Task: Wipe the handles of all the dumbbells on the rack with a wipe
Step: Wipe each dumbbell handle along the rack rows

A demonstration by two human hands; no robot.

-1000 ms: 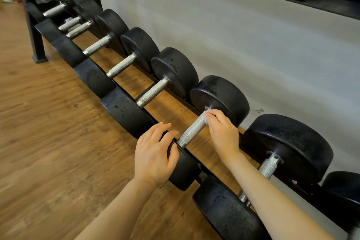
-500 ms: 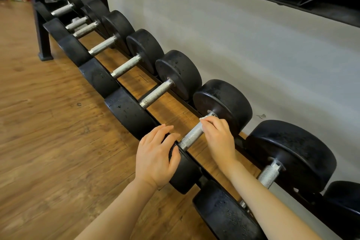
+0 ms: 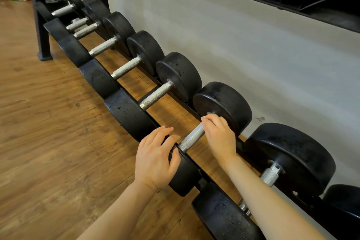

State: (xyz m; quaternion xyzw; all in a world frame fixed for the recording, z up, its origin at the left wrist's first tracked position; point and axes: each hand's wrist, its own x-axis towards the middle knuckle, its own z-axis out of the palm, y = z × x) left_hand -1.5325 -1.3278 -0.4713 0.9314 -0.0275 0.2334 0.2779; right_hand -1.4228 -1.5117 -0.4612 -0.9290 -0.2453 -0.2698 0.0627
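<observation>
Several black dumbbells with knurled steel handles lie in a row on a low rack. My left hand [image 3: 155,160] rests with relaxed fingers over the near head [image 3: 185,179] of one dumbbell. My right hand [image 3: 220,136] curls over the far end of that dumbbell's handle [image 3: 191,138], close to the far head [image 3: 224,103]. A thin white edge of the wipe [image 3: 205,118] shows under my right fingertips; the rest of it is hidden by the hand.
The neighbouring handles [image 3: 155,95] [image 3: 269,175] lie to the left and right. A black rack post [image 3: 39,15] stands on the wood floor [image 3: 48,142] at the far left. The grey wall [image 3: 253,54] runs behind the rack, and an upper shelf [image 3: 292,0] hangs overhead.
My right hand has shifted slightly along the handle. My left hand stays on the near head. The view has drifted a little.
</observation>
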